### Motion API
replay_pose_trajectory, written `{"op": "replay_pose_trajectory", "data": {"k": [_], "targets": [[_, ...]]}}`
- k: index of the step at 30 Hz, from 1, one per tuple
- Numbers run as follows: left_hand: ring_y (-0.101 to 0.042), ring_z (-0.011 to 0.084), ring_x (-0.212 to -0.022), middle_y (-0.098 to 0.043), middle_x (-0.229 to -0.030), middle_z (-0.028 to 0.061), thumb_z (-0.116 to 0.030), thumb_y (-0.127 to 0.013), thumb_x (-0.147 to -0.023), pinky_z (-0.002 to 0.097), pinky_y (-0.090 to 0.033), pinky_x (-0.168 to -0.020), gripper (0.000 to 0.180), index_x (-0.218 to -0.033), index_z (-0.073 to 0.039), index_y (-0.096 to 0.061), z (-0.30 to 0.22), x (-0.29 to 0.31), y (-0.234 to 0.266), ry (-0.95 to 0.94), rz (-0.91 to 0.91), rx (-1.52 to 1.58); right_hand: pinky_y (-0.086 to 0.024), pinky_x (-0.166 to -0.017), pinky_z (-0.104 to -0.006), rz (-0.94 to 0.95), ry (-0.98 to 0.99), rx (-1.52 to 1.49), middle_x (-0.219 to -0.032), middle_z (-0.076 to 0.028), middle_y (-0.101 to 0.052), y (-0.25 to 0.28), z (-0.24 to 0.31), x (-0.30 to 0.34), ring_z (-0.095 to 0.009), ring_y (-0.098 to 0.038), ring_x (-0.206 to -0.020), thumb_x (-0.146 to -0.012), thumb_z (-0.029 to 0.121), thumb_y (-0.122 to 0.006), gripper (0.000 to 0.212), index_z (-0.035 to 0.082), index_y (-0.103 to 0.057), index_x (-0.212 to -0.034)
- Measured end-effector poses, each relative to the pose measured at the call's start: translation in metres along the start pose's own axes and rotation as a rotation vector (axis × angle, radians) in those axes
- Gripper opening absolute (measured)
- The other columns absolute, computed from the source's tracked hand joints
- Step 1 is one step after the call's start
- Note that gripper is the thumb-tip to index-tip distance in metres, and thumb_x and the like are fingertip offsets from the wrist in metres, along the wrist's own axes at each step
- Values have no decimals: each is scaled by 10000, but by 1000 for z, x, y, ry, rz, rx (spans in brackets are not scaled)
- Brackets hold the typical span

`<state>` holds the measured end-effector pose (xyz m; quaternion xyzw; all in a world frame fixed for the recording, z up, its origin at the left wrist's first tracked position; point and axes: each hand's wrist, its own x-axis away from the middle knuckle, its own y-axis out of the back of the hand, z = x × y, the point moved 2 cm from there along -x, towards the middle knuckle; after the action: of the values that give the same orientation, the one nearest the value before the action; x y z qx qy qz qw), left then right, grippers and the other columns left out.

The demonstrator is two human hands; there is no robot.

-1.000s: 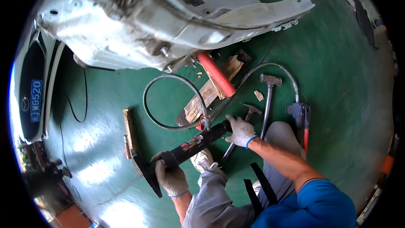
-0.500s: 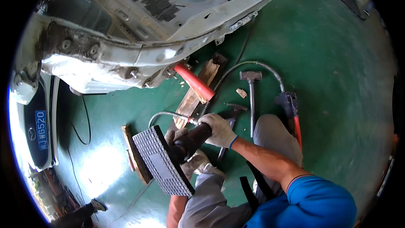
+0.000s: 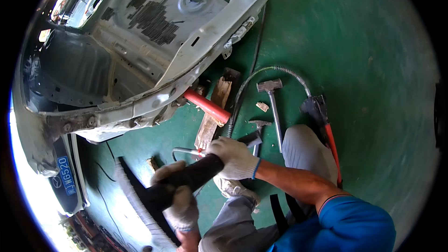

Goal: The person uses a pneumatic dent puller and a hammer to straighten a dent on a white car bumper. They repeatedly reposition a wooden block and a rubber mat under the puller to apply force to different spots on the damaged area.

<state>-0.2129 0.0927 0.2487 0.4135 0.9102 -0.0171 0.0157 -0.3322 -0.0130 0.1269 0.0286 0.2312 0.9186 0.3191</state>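
Observation:
A black hydraulic ram (image 3: 195,175) with a wide flat plate (image 3: 136,200) on its near-left end lies across both my hands, tilted above the floor. My left hand (image 3: 182,207), in a pale glove, is closed round the ram next to the plate. Further along the body, my gloved right hand (image 3: 233,158) grips it from above. A dark rod end (image 3: 250,140) sticks out past my right hand. Close to the ram, a hose (image 3: 186,150) runs off in a curve. The plate is now almost edge-on, so its gridded face is mostly hidden.
A bare car body section (image 3: 182,70) fills the upper left, with a red tube (image 3: 207,106) against it over a wooden board (image 3: 212,126). A sledgehammer (image 3: 274,107), a smaller hammer (image 3: 259,130) and a hand pump (image 3: 322,116) with red handle lie rightward. A car rear (image 3: 65,172) stands left.
Both my hands have turned the ram, swinging its plate left and down until nearly edge-on. The rod end has come into sight past my right hand. The view has shifted.

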Motion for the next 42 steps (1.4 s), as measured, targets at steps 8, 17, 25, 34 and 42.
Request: {"op": "replay_pose_trajectory", "data": {"k": [8,17,25,34,42], "targets": [[-620,295,-1145,-649,-1185,193,-209,-683,-921,456,-434,-1109,495,-1362,-44,-532,-37,-50,-28,-81,-291,149,-528,-996,-462,173,83,-21,-1120,-139,-698,31,11,-97,-344,-649,-1165,-736,60,-704,407,103,-681,-1140],[-641,270,-1104,-691,-1109,187,-153,-705,-885,422,-493,-1057,452,-1298,-53,-550,-10,-71,-24,-69,-458,182,-586,-750,-523,-77,-557,763,-1004,-175,-679,55,-225,2,-357,-734,-872,-937,210,-604,200,85,-688,-1070],[-612,223,-1228,-600,-1283,143,-44,-599,-1025,399,-475,-1108,274,-1289,28,-619,-17,-67,-10,-63,-274,22,-602,-693,-474,40,-549,708,-999,-171,-707,47,-248,8,-349,-745,-866,-867,149,-639,149,72,-711,-972],[-647,407,-1197,-668,-1237,232,211,-489,-730,416,-492,-1074,634,-1318,8,-609,-42,-91,7,-520,9,-1225,-555,-631,-272,-324,-498,-972,-874,-40,-704,45,-154,-21,-130,-664,-720,-812,-44,-699,122,37,-684,-902],[-675,291,-1158,-707,-1207,158,196,-590,-742,371,-510,-1045,593,-1279,-39,-678,-9,-133,36,59,-381,51,-563,-738,-311,-334,-286,-221,-845,-80,-710,7,-178,-58,-176,-685,-788,-751,61,-745,208,24,-714,-953]]}}
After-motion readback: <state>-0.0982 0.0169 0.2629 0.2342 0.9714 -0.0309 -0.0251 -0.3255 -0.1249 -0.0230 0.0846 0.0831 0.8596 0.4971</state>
